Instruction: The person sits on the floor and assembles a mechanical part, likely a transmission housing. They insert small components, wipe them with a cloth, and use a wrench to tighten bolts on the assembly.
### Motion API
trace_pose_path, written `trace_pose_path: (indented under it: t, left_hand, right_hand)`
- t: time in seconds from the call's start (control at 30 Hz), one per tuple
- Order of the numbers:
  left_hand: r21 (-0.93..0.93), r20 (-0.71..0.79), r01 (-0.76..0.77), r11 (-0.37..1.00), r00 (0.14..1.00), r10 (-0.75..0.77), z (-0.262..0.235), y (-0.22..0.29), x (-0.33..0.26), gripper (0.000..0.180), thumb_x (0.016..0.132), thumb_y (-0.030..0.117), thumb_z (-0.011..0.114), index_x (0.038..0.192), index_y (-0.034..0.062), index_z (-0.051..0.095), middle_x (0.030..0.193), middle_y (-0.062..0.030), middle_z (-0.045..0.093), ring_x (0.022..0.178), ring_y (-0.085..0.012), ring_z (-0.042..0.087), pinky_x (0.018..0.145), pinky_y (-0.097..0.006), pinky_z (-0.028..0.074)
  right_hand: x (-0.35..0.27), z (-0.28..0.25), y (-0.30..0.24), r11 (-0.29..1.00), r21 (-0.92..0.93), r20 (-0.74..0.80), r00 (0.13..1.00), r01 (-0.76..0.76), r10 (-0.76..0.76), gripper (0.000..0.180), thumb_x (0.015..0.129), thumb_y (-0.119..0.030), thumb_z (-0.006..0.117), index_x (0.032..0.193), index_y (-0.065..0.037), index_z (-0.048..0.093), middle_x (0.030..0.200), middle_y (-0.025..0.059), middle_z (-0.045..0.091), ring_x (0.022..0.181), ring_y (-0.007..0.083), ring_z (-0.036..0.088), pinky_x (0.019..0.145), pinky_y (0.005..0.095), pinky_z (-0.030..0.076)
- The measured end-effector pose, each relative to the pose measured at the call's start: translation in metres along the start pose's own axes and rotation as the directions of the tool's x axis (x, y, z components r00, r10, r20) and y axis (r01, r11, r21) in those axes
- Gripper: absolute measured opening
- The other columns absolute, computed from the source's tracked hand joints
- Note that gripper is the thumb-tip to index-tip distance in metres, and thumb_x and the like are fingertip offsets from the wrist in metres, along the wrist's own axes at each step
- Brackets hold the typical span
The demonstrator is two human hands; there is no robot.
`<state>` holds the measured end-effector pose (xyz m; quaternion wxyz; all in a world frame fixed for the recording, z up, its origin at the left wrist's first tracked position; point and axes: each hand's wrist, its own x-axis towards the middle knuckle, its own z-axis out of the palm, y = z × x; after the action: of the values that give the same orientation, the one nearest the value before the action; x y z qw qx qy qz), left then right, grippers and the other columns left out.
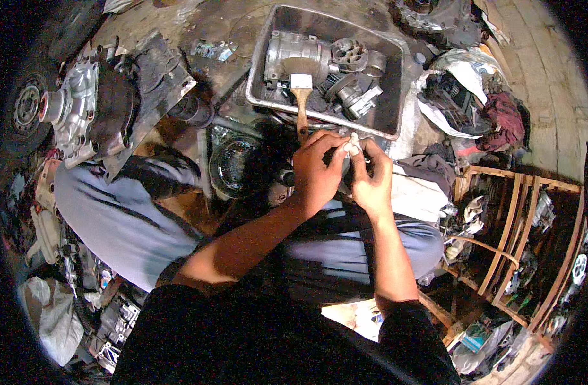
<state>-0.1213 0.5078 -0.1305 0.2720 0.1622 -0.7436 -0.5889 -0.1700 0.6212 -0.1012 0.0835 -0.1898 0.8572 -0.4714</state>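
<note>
I have both hands pinched on a small white piece [353, 145]: left hand [318, 172], right hand [373, 178] (tray [259, 77] just beyond). I judge fitting is underway; next needs steady fingers.

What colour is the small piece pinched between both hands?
White; the small piece shows best in the head view.

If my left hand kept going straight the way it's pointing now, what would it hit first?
The left hand points up and right at the small white piece pinched between both hands. Past that, probably the near rim of the metal tray, though depth is unclear.
</note>
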Motion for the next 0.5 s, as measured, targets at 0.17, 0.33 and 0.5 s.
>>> trace_pose_path:
  t: [0.17,0.33,0.5]
  left_hand:
    - [0.078,-0.036,0.011,0.997,0.999,-0.008,0.001,-0.002,-0.003,0.009,0.084,0.010,0.070,0.089,0.0029,0.071,0.091,-0.0136,0.070,0.084,-0.0299,0.069,0.075,-0.036,0.054]
    - [-0.006,-0.019,0.067,0.998,0.998,-0.067,0.007,-0.006,0.005,0.007,0.083,0.008,0.071,0.085,0.0017,0.070,0.085,-0.0136,0.071,0.079,-0.0289,0.070,0.070,-0.035,0.054]
    - [-0.017,0.126,0.189,0.982,0.975,-0.185,-0.001,-0.019,0.014,0.010,0.085,0.010,0.069,0.088,0.0004,0.071,0.086,-0.0156,0.072,0.078,-0.0257,0.071,0.073,-0.035,0.055]
  right_hand:
    - [-0.004,0.013,0.007,0.999,0.005,-0.102,0.994,-0.045,0.045,0.016,0.091,-0.008,0.059,0.083,0.005,0.057,0.074,0.0228,0.058,0.066,0.0312,0.056,0.065,0.0422,0.045]
    - [-0.001,0.019,0.009,0.991,-0.124,-0.183,0.980,0.055,-0.077,0.013,0.090,-0.006,0.059,0.085,0.006,0.057,0.076,0.0253,0.058,0.071,0.0419,0.060,0.067,0.0465,0.046]
    - [0.000,0.017,0.007,0.937,-0.301,-0.090,0.973,0.177,-0.213,0.009,0.089,-0.003,0.057,0.090,0.006,0.059,0.082,0.0268,0.058,0.077,0.0475,0.059,0.070,0.0502,0.047]
